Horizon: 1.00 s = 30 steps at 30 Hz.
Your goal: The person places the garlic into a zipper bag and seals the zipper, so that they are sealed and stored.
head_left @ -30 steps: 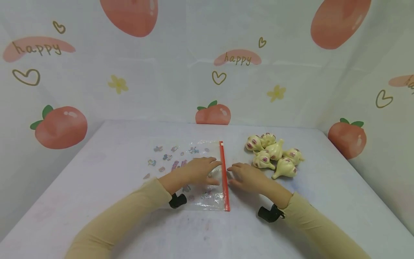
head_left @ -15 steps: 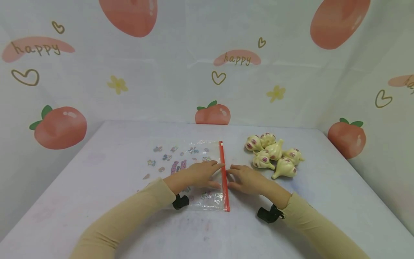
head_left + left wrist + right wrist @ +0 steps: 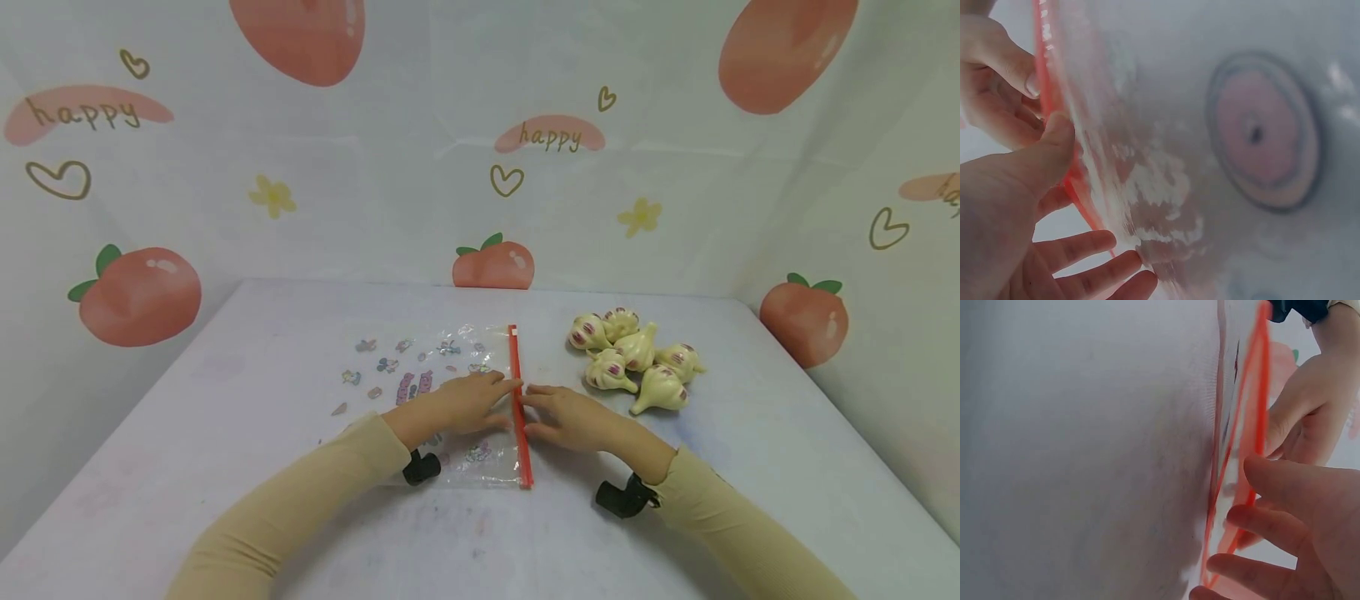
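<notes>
A clear bag (image 3: 450, 346) with small printed figures lies flat on the table, its red strip (image 3: 525, 454) at the right side. My left hand (image 3: 472, 404) reaches over the bag and pinches the strip between thumb and forefinger; in the left wrist view the thumb of this hand (image 3: 1016, 206) presses on the red edge. From the other side my right hand (image 3: 570, 417) pinches the same strip, close to the left fingertips. In the right wrist view the red edge (image 3: 1262, 381) stands raised beside the right hand (image 3: 1316, 531).
Several garlic bulbs (image 3: 662, 389) lie in a group on the table (image 3: 480, 542), behind and to the right of my right hand. A white cloth (image 3: 390, 167) printed with fruit stands behind the table and at both sides. Black wrist cameras hang below both wrists.
My left hand has moved slightly right, onto the red strip. The right fingers have shifted a little left and now meet the strip too. The garlic has not moved.
</notes>
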Tool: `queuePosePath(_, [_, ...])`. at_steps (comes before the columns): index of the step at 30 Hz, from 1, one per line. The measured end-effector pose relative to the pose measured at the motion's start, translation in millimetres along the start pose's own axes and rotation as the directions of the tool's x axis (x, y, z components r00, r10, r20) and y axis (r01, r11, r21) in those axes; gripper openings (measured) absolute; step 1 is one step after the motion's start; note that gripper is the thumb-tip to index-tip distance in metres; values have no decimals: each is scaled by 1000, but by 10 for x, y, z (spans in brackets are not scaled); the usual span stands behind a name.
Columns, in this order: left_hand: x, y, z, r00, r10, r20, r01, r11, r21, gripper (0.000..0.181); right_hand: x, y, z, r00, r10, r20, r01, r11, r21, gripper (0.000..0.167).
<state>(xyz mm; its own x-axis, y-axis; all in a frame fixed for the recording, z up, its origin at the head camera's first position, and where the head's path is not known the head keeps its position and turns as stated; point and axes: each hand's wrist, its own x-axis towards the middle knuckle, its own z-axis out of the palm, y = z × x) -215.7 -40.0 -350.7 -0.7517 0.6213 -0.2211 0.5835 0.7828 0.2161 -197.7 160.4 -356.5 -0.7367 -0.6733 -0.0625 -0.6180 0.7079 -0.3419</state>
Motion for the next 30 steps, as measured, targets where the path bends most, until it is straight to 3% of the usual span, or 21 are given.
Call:
queuePosePath(8, [5, -5, 13, 999, 39, -34, -38, 999, 19, 56, 14, 9, 25, 999, -29, 25, 28, 999, 37, 49])
queuePosePath(15, [38, -31, 36, 987, 108, -117, -104, 994, 45, 41, 31, -2, 34, 999, -43, 29, 42, 998, 54, 49])
queuePosePath(30, [13, -48, 2, 977, 107, -187, -98, 994, 54, 42, 76, -13, 40, 997, -71, 4, 71, 997, 15, 45])
